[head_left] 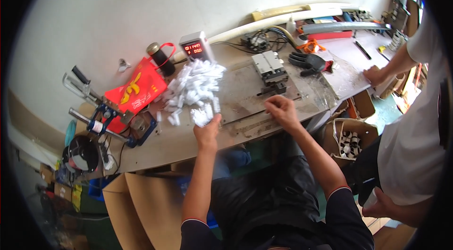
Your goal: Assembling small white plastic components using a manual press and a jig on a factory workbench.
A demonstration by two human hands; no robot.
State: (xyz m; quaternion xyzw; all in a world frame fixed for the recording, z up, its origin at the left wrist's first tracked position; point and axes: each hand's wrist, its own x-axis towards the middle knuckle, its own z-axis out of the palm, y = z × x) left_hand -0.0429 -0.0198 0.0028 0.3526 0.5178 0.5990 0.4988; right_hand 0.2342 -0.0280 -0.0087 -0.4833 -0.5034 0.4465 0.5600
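My left hand (207, 132) is closed on a small bunch of white plastic pieces (202, 114) at the near left edge of the worktable (255, 129). The bunch is partly blurred, and a ribbed edge shows on it. Just beyond lies a loose heap of short white pieces (196, 80). My right hand (283, 112) hovers over the table's near edge with thumb and fingers drawn together. Whatever they may pinch is too small to make out. Beyond that hand sits a small grey metal fixture (270, 67) on a flat plate, apart from both hands.
Left stand a red bag (137, 87), a lever press (101, 113), a dark flask (159, 56) and a counter box with red digits (194, 47). A black glove (306, 62) lies right of the fixture. A co-worker (410, 155) stands at right, one hand on the table.
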